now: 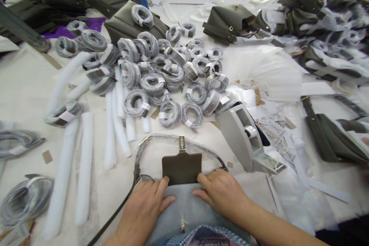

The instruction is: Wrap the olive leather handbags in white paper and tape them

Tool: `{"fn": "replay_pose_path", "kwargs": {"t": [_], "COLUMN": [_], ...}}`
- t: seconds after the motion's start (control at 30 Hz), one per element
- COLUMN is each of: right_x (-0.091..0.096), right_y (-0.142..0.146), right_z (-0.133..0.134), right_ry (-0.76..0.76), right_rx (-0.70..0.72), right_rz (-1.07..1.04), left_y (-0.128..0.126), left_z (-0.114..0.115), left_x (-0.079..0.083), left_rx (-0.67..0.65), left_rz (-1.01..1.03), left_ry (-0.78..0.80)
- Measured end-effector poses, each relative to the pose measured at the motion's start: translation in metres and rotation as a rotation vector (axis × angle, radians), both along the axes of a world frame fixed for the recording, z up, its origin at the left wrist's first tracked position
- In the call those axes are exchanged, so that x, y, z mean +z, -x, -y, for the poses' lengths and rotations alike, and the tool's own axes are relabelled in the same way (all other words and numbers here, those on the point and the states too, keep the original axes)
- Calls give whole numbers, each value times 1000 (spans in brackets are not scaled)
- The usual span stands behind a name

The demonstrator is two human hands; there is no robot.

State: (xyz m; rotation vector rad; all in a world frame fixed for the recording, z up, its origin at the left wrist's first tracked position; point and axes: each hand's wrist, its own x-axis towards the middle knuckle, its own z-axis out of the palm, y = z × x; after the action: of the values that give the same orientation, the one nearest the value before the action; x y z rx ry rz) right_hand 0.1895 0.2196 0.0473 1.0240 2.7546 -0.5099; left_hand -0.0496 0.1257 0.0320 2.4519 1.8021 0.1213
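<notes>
A handbag lies in front of me, its grey inside facing up towards me. My left hand grips the bag's edge on the left, thumb on the grey lining. On the opposite side my right hand holds the same edge, fingers closed over it. Between the hands a dark olive flap points away from me, with a gold metal clasp at its tip. A plastic-wrapped handle arches behind the flap. At the left runs a thin dark strap.
Many coiled straps in plastic are heaped mid-table. White foam rolls lie at left. A grey tape dispenser stands right of the bag. Olive handbags sit at the back, and another bag is at far right.
</notes>
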Motion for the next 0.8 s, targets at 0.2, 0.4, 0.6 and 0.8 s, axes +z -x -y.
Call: {"fn": "replay_pose_path", "kwargs": {"t": [0.2, 0.4, 0.6, 0.8], "right_x": [-3, -1, 3, 5], "right_y": [0, 2, 2, -2], "right_z": [3, 3, 3, 6], "right_ry": [-14, 12, -6, -78], "right_rx": [-3, 11, 36, 58], "right_rz": [7, 61, 125, 110], "left_y": [-17, -18, -12, -12], "left_z": [6, 25, 48, 55], "left_x": [12, 21, 17, 0], "left_rx": [-61, -209, -285, -271], "left_rz": [121, 173, 68, 87], "left_ry": [-147, -97, 27, -22]}}
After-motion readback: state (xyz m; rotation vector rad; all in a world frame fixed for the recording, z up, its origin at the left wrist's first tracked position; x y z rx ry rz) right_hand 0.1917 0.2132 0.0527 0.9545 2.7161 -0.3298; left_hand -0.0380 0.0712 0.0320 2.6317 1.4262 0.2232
